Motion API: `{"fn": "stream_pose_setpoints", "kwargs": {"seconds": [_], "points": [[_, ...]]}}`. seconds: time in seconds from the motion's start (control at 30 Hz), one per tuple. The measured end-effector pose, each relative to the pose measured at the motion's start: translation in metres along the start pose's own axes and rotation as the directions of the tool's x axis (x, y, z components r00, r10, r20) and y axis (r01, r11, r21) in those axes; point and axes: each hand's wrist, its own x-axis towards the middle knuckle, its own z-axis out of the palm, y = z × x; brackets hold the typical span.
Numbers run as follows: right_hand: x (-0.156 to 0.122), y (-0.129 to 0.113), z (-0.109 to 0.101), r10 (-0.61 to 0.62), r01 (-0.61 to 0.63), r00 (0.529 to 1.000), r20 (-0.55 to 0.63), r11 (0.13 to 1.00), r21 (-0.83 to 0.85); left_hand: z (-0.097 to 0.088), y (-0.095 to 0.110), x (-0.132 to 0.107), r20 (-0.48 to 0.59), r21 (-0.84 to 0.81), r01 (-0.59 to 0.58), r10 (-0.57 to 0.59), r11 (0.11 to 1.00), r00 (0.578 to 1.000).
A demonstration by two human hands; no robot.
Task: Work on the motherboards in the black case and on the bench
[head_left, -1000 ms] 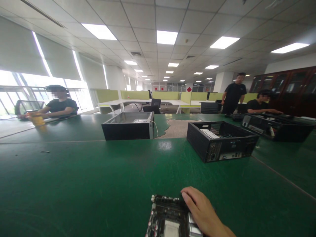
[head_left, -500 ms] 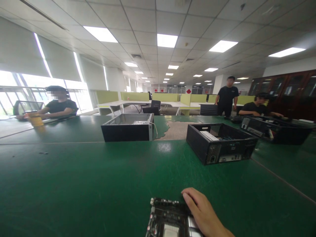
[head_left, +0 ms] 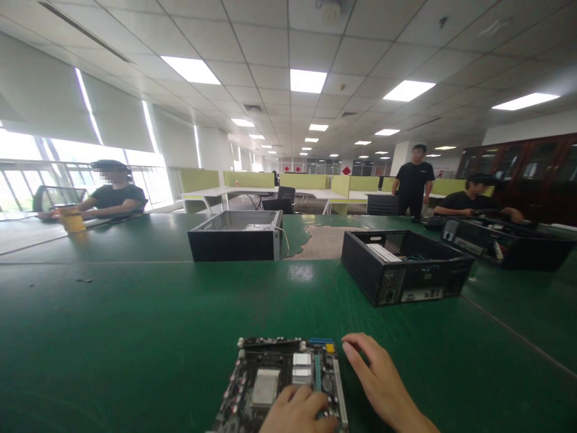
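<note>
A motherboard (head_left: 282, 355) lies on the green table top near the bottom edge of the view. It carries a square silver processor (head_left: 265, 387), metal heat sinks and colored slots. My left hand (head_left: 300, 412) is over its lower right part, fingers curled down against the board; the fingertips are hidden, so what exactly they grip cannot be made out. Just right of the board, my right hand (head_left: 381, 382) is open and empty, thumb and index finger apart, fingertips close to the board's upper right corner.
Two dark computer cases (head_left: 234, 243), (head_left: 406, 270) stand across the table. Farther right, a seated person (head_left: 469, 201) works at another case (head_left: 509, 240). One person (head_left: 412, 183) stands behind; another (head_left: 112, 195) sits at left by an amber container (head_left: 72, 219).
The motherboard has come farther into view and shifted left, away from my right hand. My left hand has appeared on it. The right hand is now apart from the board's edge.
</note>
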Motion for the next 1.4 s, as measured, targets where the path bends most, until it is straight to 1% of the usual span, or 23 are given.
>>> {"fn": "stream_pose_setpoints", "kwargs": {"seconds": [0.1,0.17,0.23,0.3,0.4,0.47,0.5,0.53,0.6,0.67,0.7,0.77,0.87,0.93,1.03,1.13,1.2,1.23,1.3,1.37,1.4], "points": [[0.013,0.014,-0.007,0.034,-0.042,0.998,-0.061,0.991,-0.125,-0.041,-0.032,-0.026,0.070,-0.026,0.097,-0.095,0.995,0.993],[0.030,0.027,-0.018,0.032,-0.062,0.992,-0.123,0.967,-0.246,-0.067,-0.057,-0.050,0.122,-0.055,0.191,-0.183,0.980,0.976],[0.056,0.041,-0.035,-0.005,-0.079,0.979,-0.204,0.912,-0.402,-0.082,-0.087,-0.077,0.143,-0.057,0.287,-0.277,0.956,0.950],[0.087,0.053,-0.058,-0.055,-0.120,0.957,-0.286,0.820,-0.560,-0.088,-0.122,-0.107,0.117,-0.043,0.369,-0.362,0.928,0.925],[0.132,0.067,-0.100,-0.094,-0.219,0.921,-0.377,0.676,-0.704,-0.089,-0.175,-0.151,0.080,-0.015,0.468,-0.465,0.884,0.882],[0.156,0.074,-0.125,-0.086,-0.256,0.919,-0.386,0.615,-0.746,-0.093,-0.205,-0.177,0.066,0.004,0.523,-0.522,0.853,0.851],[0.165,0.077,-0.135,-0.049,-0.266,0.928,-0.369,0.606,-0.750,-0.095,-0.218,-0.188,0.055,0.016,0.547,-0.547,0.837,0.835],[0.171,0.080,-0.142,0.004,-0.279,0.937,-0.348,0.606,-0.745,-0.098,-0.228,-0.196,0.042,0.031,0.570,-0.571,0.821,0.820],[0.179,0.085,-0.151,0.135,-0.312,0.946,-0.294,0.619,-0.721,-0.103,-0.244,-0.208,0.018,0.075,0.617,-0.619,0.784,0.785],[0.181,0.088,-0.154,0.226,-0.336,0.942,-0.248,0.624,-0.706,-0.106,-0.251,-0.211,0.000,0.131,0.655,-0.661,0.744,0.750],[0.181,0.089,-0.154,0.242,-0.333,0.942,-0.231,0.625,-0.706,-0.107,-0.252,-0.209,-0.006,0.157,0.665,-0.672,0.731,0.740],[0.178,0.088,-0.153,0.229,-0.306,0.951,-0.206,0.627,-0.716,-0.107,-0.248,-0.201,-0.016,0.194,0.662,-0.673,0.724,0.740],[0.172,0.087,-0.154,0.164,-0.257,0.966,-0.197,0.628,-0.734,-0.109,-0.232,-0.179,-0.059,0.200,0.643,-0.646,0.739,0.761],[0.167,0.088,-0.157,0.118,-0.225,0.974,-0.195,0.637,-0.738,-0.111,-0.217,-0.159,-0.083,0.168,0.617,-0.612,0.769,0.786],[0.158,0.090,-0.163,0.058,-0.183,0.979,-0.193,0.655,-0.733,-0.119,-0.187,-0.117,-0.082,0.096,0.530,-0.524,0.843,0.848],[0.143,0.088,-0.163,-0.005,-0.143,0.980,-0.201,0.684,-0.715,-0.128,-0.151,-0.058,-0.080,0.030,0.393,-0.389,0.919,0.918],[0.130,0.083,-0.161,-0.041,-0.122,0.977,-0.209,0.697,-0.706,-0.134,-0.125,-0.012,-0.110,-0.013,0.278,-0.278,0.960,0.954],[0.123,0.078,-0.160,-0.063,-0.099,0.978,-0.200,0.705,-0.703,-0.136,-0.111,0.012,-0.134,-0.036,0.219,-0.222,0.975,0.966],[0.107,0.066,-0.159,-0.122,0.000,0.984,-0.132,0.734,-0.679,-0.139,-0.082,0.061,-0.192,-0.076,0.100,-0.113,0.992,0.975],[0.092,0.051,-0.159,-0.185,0.139,0.983,-0.010,0.773,-0.619,-0.141,-0.053,0.109,-0.252,-0.096,-0.014,-0.010,0.995,0.968],[0.085,0.043,-0.160,-0.207,0.200,0.977,0.054,0.790,-0.580,-0.142,-0.040,0.132,-0.265,-0.085,-0.063,0.038,0.994,0.964]]}}
